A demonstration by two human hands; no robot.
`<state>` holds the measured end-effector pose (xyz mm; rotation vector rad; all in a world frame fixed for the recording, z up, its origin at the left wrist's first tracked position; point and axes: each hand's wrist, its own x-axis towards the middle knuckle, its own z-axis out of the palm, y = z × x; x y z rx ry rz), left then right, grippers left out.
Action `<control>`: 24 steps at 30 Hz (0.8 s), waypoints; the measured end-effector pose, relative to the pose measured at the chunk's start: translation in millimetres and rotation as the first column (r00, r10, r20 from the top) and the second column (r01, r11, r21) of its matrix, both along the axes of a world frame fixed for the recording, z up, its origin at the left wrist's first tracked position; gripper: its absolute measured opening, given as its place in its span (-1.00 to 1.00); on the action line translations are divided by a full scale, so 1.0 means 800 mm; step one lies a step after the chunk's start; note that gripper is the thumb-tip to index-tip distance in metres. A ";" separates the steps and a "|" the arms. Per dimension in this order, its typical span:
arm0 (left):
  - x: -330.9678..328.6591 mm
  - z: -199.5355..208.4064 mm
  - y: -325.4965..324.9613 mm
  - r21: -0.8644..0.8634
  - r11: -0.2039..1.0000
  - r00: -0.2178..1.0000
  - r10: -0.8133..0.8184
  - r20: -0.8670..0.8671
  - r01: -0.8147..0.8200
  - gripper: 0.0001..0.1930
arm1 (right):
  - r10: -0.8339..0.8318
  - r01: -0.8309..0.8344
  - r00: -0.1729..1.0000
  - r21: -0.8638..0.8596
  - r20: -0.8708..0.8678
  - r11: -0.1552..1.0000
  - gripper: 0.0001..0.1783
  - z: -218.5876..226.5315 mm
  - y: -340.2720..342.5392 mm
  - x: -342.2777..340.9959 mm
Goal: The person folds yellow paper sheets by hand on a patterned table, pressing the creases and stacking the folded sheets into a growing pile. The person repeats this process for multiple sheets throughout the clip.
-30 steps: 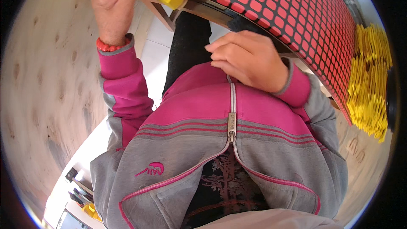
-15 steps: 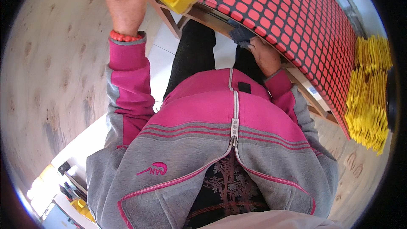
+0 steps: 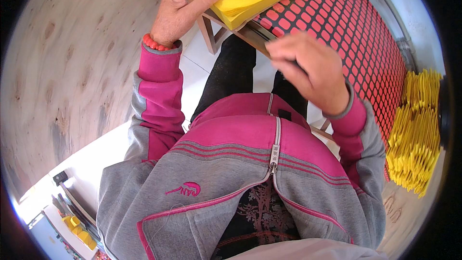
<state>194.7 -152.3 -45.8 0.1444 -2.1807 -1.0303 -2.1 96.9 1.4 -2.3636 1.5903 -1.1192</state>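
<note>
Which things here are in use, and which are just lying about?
In use:
yellow sheet stack, touched by the left hand;
patterned table cover beneath;
folded yellow pieces, right, probably.

Apparently lying about:
bluish panel, lower left;
yellow objects beside it, unclear.

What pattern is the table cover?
Table cover: red rounded squares on black, best in head view.

White floor (image 3: 195, 79), apparently tiled
</note>
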 end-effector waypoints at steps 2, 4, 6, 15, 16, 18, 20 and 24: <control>0.001 0.005 0.000 -0.011 1.000 0.999 0.009 0.035 -0.008 -0.79 | 0.000 -0.002 0.999 -0.044 -0.035 0.999 -0.78 0.014 -0.038 0.001; 0.000 0.009 0.002 0.038 0.999 1.000 -0.001 0.029 0.000 -0.78 | 0.002 -0.013 0.999 -0.186 -0.054 0.983 -0.77 0.011 -0.075 0.007; 0.000 0.011 0.006 0.166 0.986 1.000 -0.010 0.008 0.009 -0.77 | -0.011 -0.021 0.994 -0.293 -0.107 0.956 -0.77 0.007 -0.098 0.006; 0.000 0.009 0.011 0.281 0.959 1.000 -0.030 0.002 0.028 -0.80 | -0.006 -0.016 0.995 -0.206 -0.103 0.978 -0.86 -0.009 -0.118 -0.005; 0.002 0.010 0.011 0.279 0.960 1.000 -0.031 0.002 0.029 -0.81 | 0.009 -0.018 0.998 -0.154 -0.058 0.988 -0.87 -0.009 -0.117 -0.005; 0.004 0.012 0.009 0.144 0.989 0.999 -0.037 -0.028 0.041 -0.83 | 0.021 -0.021 1.000 -0.097 0.001 0.995 -0.89 -0.010 -0.117 -0.006; 0.005 0.016 0.007 0.031 0.999 0.999 -0.025 -0.021 0.026 -0.83 | 0.012 -0.010 1.000 -0.080 0.023 0.997 -0.91 -0.011 -0.117 -0.007; 0.006 0.021 0.009 -0.017 1.000 0.999 0.010 0.046 -0.009 -0.83 | 0.007 -0.003 0.999 -0.119 0.032 0.993 -0.90 -0.013 -0.119 -0.006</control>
